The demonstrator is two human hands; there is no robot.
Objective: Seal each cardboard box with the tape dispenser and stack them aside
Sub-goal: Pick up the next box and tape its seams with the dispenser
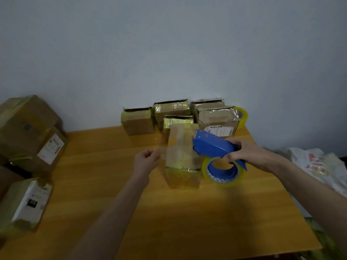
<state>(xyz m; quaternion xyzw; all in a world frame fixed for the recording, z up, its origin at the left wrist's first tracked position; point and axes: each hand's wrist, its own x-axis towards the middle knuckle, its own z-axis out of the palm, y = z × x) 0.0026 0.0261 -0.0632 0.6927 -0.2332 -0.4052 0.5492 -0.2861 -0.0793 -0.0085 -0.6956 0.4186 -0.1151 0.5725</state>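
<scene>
Item: small brown cardboard box (180, 158), glossy with old tape; stood upright at the middle of the yellow wooden table (187, 212)

Item: blue plastic tape dispenser (212, 145), carrying a roll of clear yellowish tape (223, 182); held above the table, its front end against the box's upper right side and the roll just right of the box

Item: right hand (249, 152); fingers curled round the dispenser's rear, clamped on it

Item: left hand (145, 159); just left of the box, thumb and fingers together, pinching the free end of a clear tape strip (162, 152) that ran from the hand across the box toward the dispenser

Item: five further cardboard boxes (138, 121); grouped at the table's far edge against the pale grey wall (169, 53)

Item: spare yellowish tape roll (243, 115); far right, partly hidden behind those boxes

Item: pile of larger labelled cardboard boxes (28, 128); at the left of the table

Item: white plastic bag with red print (319, 166); lay off the table's right edge
</scene>
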